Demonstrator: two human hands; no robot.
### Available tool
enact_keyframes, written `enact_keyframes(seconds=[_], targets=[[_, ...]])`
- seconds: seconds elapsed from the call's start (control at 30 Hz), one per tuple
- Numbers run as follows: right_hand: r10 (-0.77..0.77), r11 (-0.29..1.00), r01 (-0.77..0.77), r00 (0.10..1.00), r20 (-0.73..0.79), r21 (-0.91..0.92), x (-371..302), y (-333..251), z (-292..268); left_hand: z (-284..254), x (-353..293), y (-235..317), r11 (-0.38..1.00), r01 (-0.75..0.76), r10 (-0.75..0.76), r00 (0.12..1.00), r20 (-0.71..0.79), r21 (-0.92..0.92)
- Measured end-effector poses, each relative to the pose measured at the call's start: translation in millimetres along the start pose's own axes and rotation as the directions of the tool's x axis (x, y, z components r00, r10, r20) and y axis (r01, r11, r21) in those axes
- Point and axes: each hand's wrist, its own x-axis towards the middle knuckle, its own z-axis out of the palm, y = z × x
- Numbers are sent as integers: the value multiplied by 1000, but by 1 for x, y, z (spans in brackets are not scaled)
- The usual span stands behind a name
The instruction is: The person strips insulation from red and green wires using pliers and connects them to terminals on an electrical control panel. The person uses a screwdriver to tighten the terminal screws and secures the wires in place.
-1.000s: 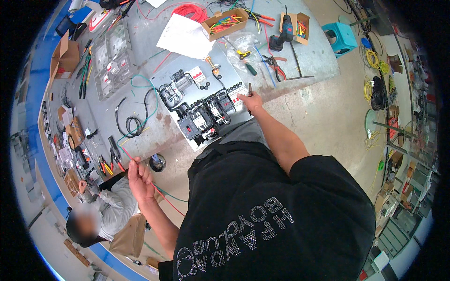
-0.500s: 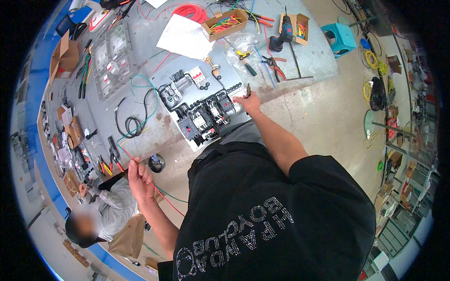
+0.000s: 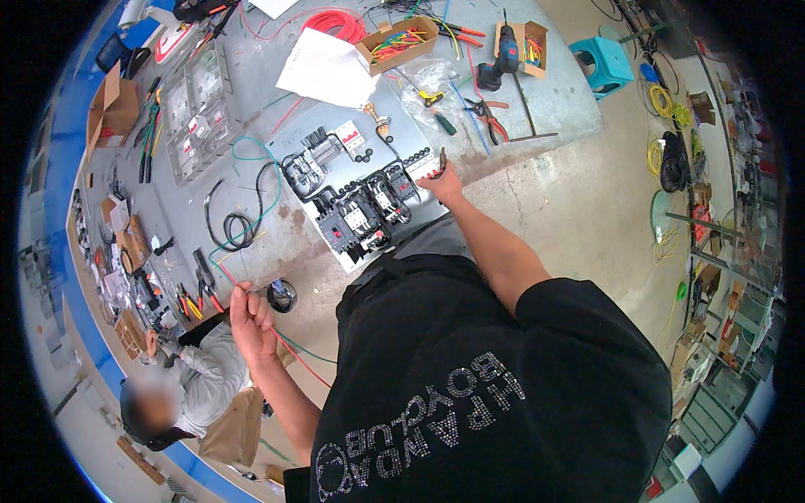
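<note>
While both arms are spread wide, the scene reads as follows.

Landmark: grey panel (image 3: 369, 189) lying flat on the worktop (image 3: 545, 117), carrying black contactors, breakers and black jumper wires.

Left hand: the left hand (image 3: 250, 312) is raised well off the panel's near-left corner, fingers curled shut on a thin red wire (image 3: 289, 356) and a green wire (image 3: 260, 197); the two run from the fist up toward the panel's left edge, and loose tails hang down past the wrist.

Right hand: the right hand (image 3: 443, 180) sits at the panel's right edge, closed around pliers (image 3: 439, 161) whose tip points away over the panel.

Step in hand (judged): wiring the panel; a length of wire is being drawn out taut with the left hand while the tool waits at the panel.

Next move calls for (judged): bringing wire and tool together, keeping the wire taut enough to gauge its run to a terminal, and a clean cut or strip without nicking the neighbouring black jumpers.

Beyond the panel: white paper (image 3: 327, 67), a cardboard box (image 3: 396, 40) of coloured wire bits, a drill (image 3: 503, 63).

Left of the panel: a coil of black cable (image 3: 237, 226); another person (image 3: 180, 390) is crouched low, well clear of it.
</note>
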Motion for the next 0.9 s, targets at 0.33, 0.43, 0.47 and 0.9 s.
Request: enact_keyframes(seconds=[0.33, 0.43, 0.47, 0.9], targets=[[222, 884, -253, 967, 124, 394, -17, 51, -21, -1, 3, 2, 1000, 3, -3, 1000, -1, -24], [264, 833, -311, 950, 165, 458, -36, 40, -42, 4, 6, 1, 1000, 6, -6, 1000, 7, -24], [266, 831, -312, 950, 163, 460, -39, 36, -47, 6, 7, 1, 1000, 11, -11, 1000, 8, -29], [145, 856, -293, 927, 345, 427, -10, 12, -69, 40, 10, 9, 997, -77, 77, 997, 0, -19]])
